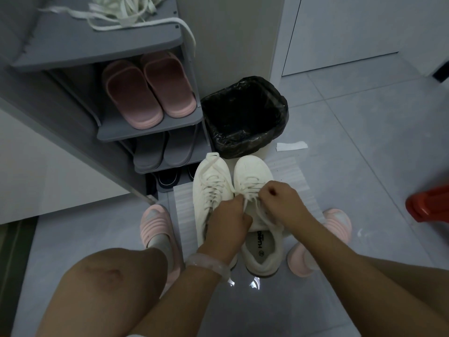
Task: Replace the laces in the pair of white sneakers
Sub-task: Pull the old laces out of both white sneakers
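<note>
Two white sneakers stand side by side on a white sheet on the floor, toes pointing away from me. The left sneaker (211,188) is laced, with a lace loop lying over its toe. Over the tongue of the right sneaker (255,176) my left hand (228,217) pinches one end of its white lace (247,203). My right hand (281,200) pinches the other end of the same lace. A heap of loose white laces (126,10) lies on the top shelf of the grey shoe rack, one end hanging over the edge.
The grey shoe rack (150,125) at left holds pink slippers (148,93), grey slippers and dark shoes. A bin with a black liner (245,117) stands just beyond the sneakers. My feet in pink slippers flank the sheet. A red object (427,203) sits at the right edge.
</note>
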The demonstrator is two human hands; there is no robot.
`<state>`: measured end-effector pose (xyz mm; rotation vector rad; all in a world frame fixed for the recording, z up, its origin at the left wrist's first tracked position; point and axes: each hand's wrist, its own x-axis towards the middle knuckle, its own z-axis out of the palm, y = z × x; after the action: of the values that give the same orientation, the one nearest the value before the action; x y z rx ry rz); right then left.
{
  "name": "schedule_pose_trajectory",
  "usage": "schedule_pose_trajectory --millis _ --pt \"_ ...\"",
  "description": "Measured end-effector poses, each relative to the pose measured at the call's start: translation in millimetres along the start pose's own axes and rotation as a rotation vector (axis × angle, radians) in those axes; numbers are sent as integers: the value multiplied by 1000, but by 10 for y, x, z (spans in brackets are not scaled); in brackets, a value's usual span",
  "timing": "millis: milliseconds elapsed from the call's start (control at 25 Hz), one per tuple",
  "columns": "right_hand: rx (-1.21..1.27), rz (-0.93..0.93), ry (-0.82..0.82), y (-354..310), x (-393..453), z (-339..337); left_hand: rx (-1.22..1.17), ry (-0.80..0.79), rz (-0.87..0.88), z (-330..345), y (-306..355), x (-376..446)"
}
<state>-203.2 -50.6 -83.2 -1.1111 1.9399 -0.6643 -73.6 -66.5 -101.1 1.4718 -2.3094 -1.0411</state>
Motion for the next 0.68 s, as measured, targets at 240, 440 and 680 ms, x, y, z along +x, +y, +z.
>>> schedule_pose_trajectory --millis 240,440,680 --pt "-630 -23 -215 86 29 -349 -54 96 -13 31 -22 -18" --pt "-727 66 526 317 31 -901 11 40 -70 -7 -126 15" --pt "-557 -356 59 262 -139 -484 37 -34 -14 -85 -119 -7"
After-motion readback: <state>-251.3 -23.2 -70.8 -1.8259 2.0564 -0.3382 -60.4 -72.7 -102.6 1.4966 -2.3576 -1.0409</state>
